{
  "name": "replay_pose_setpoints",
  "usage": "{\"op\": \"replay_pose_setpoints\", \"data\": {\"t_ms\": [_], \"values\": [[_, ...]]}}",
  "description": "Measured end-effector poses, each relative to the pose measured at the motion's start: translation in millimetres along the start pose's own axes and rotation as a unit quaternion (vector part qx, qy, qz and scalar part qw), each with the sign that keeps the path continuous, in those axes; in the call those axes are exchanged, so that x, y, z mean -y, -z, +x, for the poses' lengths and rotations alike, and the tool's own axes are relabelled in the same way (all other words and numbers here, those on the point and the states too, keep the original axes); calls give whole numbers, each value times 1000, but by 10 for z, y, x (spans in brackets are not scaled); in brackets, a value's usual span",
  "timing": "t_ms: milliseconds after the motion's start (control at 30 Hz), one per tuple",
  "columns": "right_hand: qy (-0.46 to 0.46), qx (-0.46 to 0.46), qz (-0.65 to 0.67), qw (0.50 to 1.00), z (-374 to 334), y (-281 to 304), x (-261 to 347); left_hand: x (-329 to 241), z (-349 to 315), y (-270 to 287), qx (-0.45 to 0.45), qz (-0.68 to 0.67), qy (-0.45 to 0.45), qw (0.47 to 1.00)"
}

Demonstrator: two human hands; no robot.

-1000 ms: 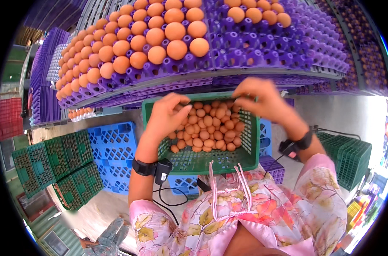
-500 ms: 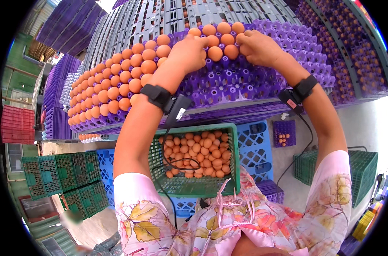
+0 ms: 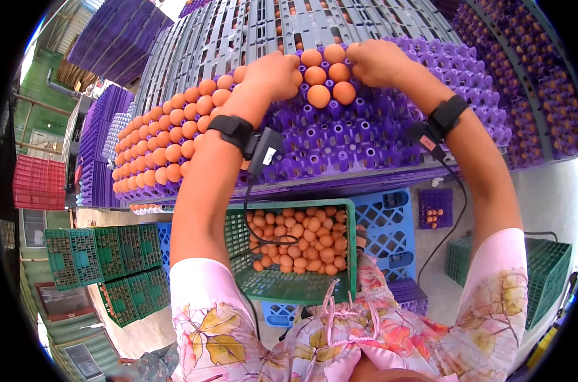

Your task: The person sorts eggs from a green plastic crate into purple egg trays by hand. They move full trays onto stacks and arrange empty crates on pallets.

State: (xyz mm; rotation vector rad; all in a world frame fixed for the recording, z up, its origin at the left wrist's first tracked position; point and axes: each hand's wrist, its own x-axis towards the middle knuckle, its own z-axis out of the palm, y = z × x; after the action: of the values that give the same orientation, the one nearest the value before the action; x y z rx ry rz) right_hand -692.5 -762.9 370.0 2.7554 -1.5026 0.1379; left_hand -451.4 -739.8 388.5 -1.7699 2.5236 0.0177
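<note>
Brown eggs (image 3: pixel 315 76) sit in the cups of a purple egg tray (image 3: pixel 422 51) at the far middle. My left hand (image 3: pixel 273 75) is closed, its curled fingertips against an egg (image 3: pixel 294 62) at the left of this small group. Across from it, my right hand (image 3: pixel 379 63) pinches at an egg (image 3: pixel 352 50) in the far row. Both hands partly cover the eggs they touch. To the left, a tray filled with rows of eggs (image 3: pixel 173 153) lies partly behind my left forearm. Bare purple cups show between my arms.
Below stands a green crate (image 3: pixel 289 291) of loose eggs on a blue pallet (image 3: pixel 390 251). Grey slatted panels (image 3: pixel 238 32) lie beyond the trays. Stacked egg trays (image 3: pixel 524 83) rise at right. A small tray (image 3: pixel 427 219) with several eggs is on the floor. Cables hang from my wrist straps.
The view has shifted slightly, so the trays and crate appear lower. Both hands have moved a little farther along the egg group, toward its far rows.
</note>
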Motion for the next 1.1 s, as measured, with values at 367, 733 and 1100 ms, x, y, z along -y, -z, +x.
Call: {"op": "replay_pose_setpoints", "data": {"t_ms": [367,733,1100], "values": [[-25,-93,-110,989,362,-159,-213,-18,370,101,-36,76,100,991],[-66,-32,599,797,-1776,169,942,43,-1324,186,-136,-364,-204,898],[65,383,121,913,-2453,-2732,3338,163,-3828,-3355,345,-213,-3,914]]}}
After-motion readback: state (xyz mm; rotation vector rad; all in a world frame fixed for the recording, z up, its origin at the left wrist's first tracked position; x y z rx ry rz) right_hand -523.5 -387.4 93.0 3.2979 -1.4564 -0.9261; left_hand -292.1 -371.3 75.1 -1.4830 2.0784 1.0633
